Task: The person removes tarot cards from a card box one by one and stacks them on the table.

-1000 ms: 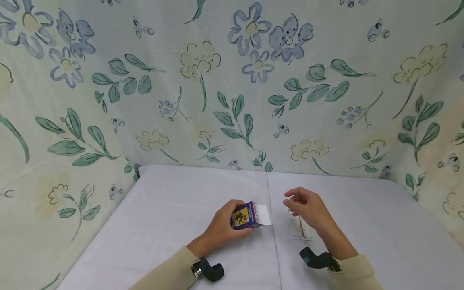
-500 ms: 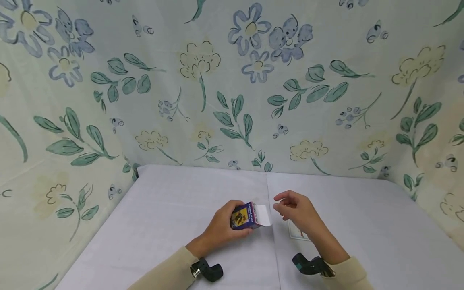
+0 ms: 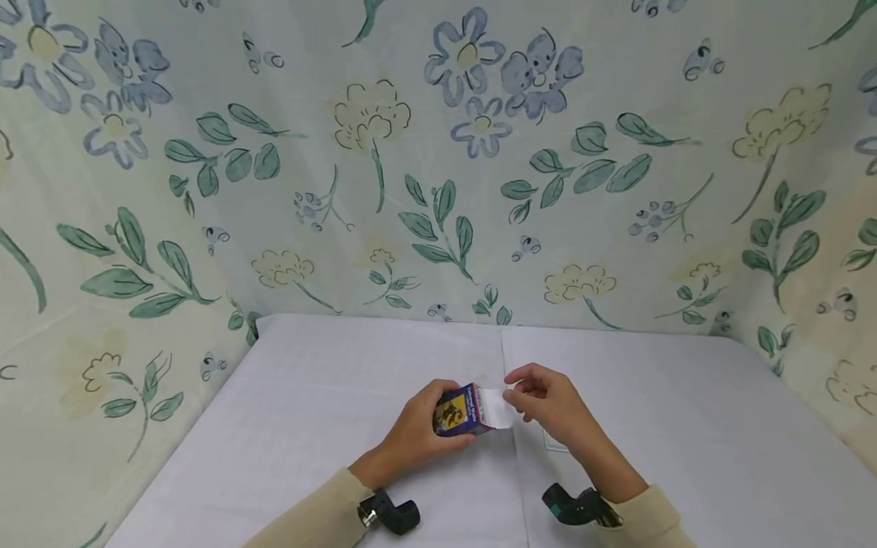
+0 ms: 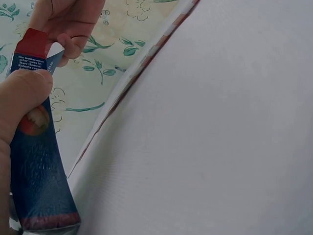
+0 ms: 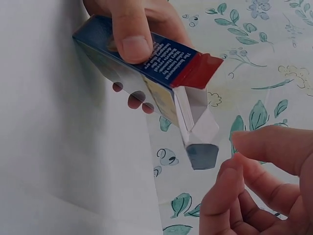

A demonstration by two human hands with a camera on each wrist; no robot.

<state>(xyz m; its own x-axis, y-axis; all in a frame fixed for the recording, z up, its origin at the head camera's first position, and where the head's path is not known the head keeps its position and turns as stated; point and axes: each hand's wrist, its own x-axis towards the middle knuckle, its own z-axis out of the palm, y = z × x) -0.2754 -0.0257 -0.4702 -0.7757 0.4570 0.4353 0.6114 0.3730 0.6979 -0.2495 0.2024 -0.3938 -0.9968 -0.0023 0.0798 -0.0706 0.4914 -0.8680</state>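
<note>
My left hand [image 3: 411, 430] grips a dark blue card box [image 3: 454, 411] with a yellow picture panel, thumb on one side and fingers round the other. The box's end faces right, its white flap [image 3: 496, 409] standing out. In the right wrist view a red side flap [image 5: 200, 70] is folded outward, and white edges [image 5: 183, 110] show inside the opening. Just right of the flap is my right hand [image 3: 551, 403], fingers loosely bent, thumb and forefinger near each other with nothing between them. Beneath that hand a card [image 3: 555, 443] lies on the table, mostly hidden.
A white cloth [image 3: 356, 358] with a seam down the middle covers the table. Floral fabric [image 3: 438, 152] hangs behind it and along both sides. Each wrist carries a black camera mount, one on the left wrist [image 3: 393, 514], one on the right [image 3: 572, 506].
My right hand has moved left from above the card to beside the box's flap, covering more of the card. My left hand still holds the box in nearly the same place.
</note>
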